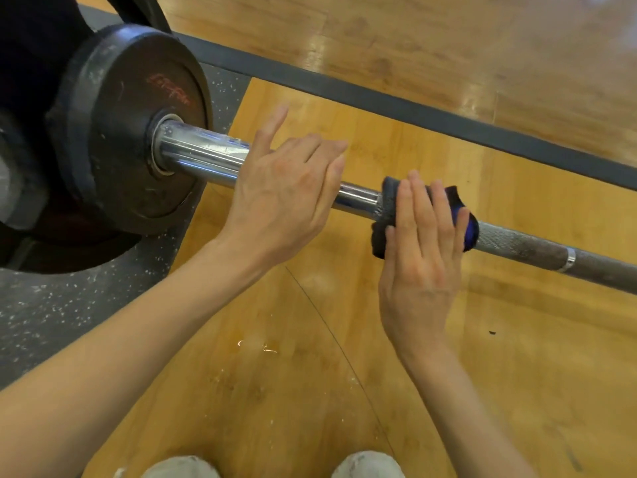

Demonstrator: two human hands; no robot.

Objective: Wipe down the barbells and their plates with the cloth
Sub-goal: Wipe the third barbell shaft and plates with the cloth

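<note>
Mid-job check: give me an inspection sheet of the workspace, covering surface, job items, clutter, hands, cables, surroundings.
Surface: wooden platform with scuffs and pale chalky specks; speckled rubber mat at left.
Job's things: barbell lies across the view; black plate on its chrome sleeve, smudged white; dark cloth wrapped on the bar beside the sleeve.
Clutter: small dark fleck on the wood.
Hands: left hand rests on the sleeve, fingers straight; right hand presses the cloth with straight fingers.
Cables: nothing seen.
Surroundings: dark border strip, glossy wood floor beyond; shoe tips at the bottom edge.
</note>
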